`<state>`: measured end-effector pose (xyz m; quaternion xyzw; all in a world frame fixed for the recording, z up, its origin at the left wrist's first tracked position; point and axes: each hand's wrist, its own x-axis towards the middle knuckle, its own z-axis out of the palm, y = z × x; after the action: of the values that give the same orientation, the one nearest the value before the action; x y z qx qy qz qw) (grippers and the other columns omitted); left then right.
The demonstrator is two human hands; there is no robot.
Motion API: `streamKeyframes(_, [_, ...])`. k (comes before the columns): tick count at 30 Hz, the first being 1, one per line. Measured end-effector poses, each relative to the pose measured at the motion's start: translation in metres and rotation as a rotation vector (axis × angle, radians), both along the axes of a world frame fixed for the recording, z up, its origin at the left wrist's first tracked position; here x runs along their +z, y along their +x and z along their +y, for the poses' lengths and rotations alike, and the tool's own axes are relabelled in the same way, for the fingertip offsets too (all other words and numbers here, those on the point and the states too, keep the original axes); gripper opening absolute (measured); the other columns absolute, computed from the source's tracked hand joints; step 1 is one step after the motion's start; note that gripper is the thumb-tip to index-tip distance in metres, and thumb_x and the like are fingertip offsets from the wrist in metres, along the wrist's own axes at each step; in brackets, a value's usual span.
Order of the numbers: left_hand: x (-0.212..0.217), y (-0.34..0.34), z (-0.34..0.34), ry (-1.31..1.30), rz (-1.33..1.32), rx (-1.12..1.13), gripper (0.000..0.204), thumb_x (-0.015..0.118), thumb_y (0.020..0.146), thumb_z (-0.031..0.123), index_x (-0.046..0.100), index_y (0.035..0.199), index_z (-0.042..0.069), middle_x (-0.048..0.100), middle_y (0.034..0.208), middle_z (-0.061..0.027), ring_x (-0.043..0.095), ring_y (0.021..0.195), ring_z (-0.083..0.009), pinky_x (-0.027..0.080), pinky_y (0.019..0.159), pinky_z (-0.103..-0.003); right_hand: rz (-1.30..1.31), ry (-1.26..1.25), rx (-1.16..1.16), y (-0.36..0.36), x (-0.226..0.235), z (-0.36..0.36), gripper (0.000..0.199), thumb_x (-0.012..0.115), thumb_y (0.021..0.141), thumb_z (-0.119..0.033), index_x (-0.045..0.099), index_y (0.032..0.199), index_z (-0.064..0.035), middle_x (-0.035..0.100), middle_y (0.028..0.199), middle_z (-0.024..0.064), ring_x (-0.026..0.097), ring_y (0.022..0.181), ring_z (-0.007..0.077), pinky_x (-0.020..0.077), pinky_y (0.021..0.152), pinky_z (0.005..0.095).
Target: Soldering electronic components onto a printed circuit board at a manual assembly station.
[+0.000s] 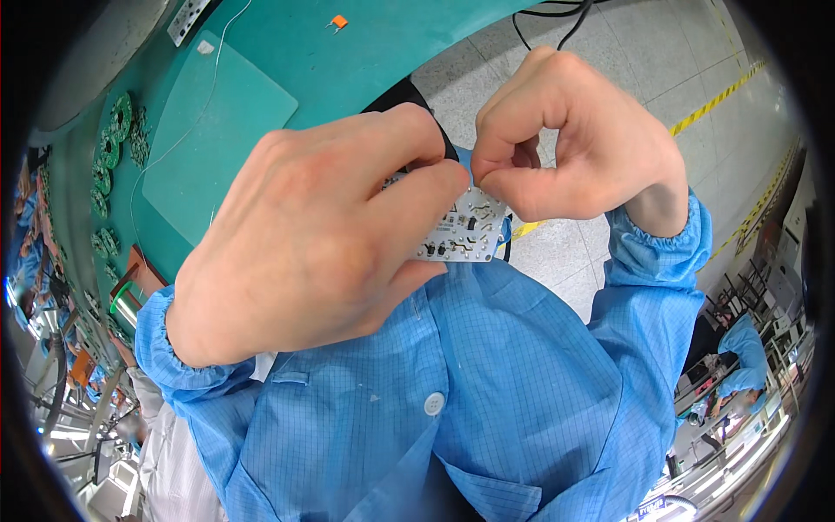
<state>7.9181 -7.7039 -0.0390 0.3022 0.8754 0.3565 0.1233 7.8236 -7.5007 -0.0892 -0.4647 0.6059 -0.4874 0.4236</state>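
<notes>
A small white circuit board point(465, 228) with tiny dark parts and solder points is held close up in front of my blue coat. My left hand point(313, 235) grips the board from the left, with thumb and fingers wrapped round its edge, hiding much of it. My right hand point(570, 139) has thumb and forefinger pinched together at the board's upper right edge; whatever sits between the fingertips is too small to make out.
A teal work table point(287, 52) lies behind, with a lighter teal mat point(213, 139), a small orange part point(339, 22), a white strip point(187, 19) and several green round boards point(113, 143) along the left. Grey floor with yellow striped tape point(713, 100) is at right. Another person in blue point(739, 357) sits far right.
</notes>
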Motion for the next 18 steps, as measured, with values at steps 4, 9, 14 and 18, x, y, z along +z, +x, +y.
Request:
streamKeyframes(4, [0.002, -0.004, 0.005, 0.01, -0.002, -0.032, 0.056, 0.08, 0.047, 0.011, 0.062, 0.098, -0.002, 0.057, 0.089, -0.0135, 0.06, 0.069, -0.0264, 0.048, 0.053, -0.032, 0.396, 0.045, -0.172, -0.004, -0.01, 0.014, 0.009, 0.056, 0.073, -0.003, 0.059, 0.069, 0.0038, 0.058, 0.061, 0.0081, 0.056, 0.053, 0.0167, 0.042, 0.048, 0.0286])
streamKeyframes(9, [0.001, -0.005, 0.008, -0.005, 0.028, -0.017, 0.057, 0.08, 0.044, 0.011, 0.062, 0.097, -0.002, 0.058, 0.089, -0.013, 0.06, 0.067, -0.0253, 0.047, 0.052, -0.031, 0.208, -0.087, -0.282, 0.0, -0.005, 0.022, 0.006, 0.055, 0.075, -0.003, 0.059, 0.074, 0.0017, 0.056, 0.068, 0.0077, 0.051, 0.061, 0.0153, 0.0412, 0.055, 0.0282])
streamKeyframes(14, [0.0, -0.006, 0.005, -0.013, 0.053, -0.022, 0.056, 0.08, 0.044, 0.011, 0.063, 0.095, -0.001, 0.058, 0.087, -0.0121, 0.059, 0.065, -0.0241, 0.046, 0.05, -0.031, 0.082, -0.128, -0.257, 0.022, -0.007, 0.017, 0.012, 0.066, 0.064, -0.003, 0.062, 0.074, 0.001, 0.06, 0.07, 0.0089, 0.058, 0.062, 0.0186, 0.0449, 0.055, 0.0281])
streamKeyframes(18, [-0.001, -0.007, 0.006, -0.006, 0.057, -0.02, 0.055, 0.08, 0.044, 0.01, 0.063, 0.095, -0.001, 0.057, 0.086, -0.0116, 0.058, 0.064, -0.0237, 0.045, 0.049, -0.031, 0.16, -0.054, -0.213, 0.021, -0.001, 0.016, 0.009, 0.065, 0.063, -0.002, 0.061, 0.071, 0.0005, 0.059, 0.065, 0.0081, 0.057, 0.056, 0.0179, 0.0438, 0.051, 0.0274])
